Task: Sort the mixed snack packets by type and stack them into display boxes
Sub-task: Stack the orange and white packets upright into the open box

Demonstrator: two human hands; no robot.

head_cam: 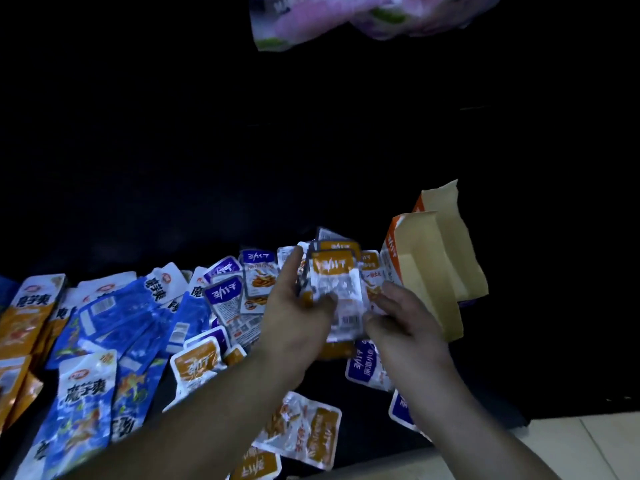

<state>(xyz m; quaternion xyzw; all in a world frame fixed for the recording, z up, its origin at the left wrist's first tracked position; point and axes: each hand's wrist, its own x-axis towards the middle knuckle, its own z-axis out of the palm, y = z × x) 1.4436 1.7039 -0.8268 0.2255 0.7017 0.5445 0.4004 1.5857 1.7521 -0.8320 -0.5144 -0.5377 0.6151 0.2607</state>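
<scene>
Far left: tall orange packets [24, 323] lie overlapping at the edge of the dark table [173, 168]
Left: blue packets [114, 327] heaped flat, some face up, some showing the back label
Left of centre: small purple packets [225, 292] among the pile; loose small orange packets [195, 367] lie nearer the person
Left hand [298, 317]: raised over the pile, fingers curled round the left edge of a stack of orange packets [337, 289]
Stack of orange packets: held between both hands above the table, fanned slightly, just left of the box
Right hand [401, 320]: thumb and fingers pinching the stack's lower right edge
Display box [426, 265]: orange outside, bare card inside, flaps open, standing right of the hands; what it holds cannot be told
Top: pink bag [346, 19], blurred, at the far edge
Lower right: pale floor [588, 441] beyond the table corner
</scene>
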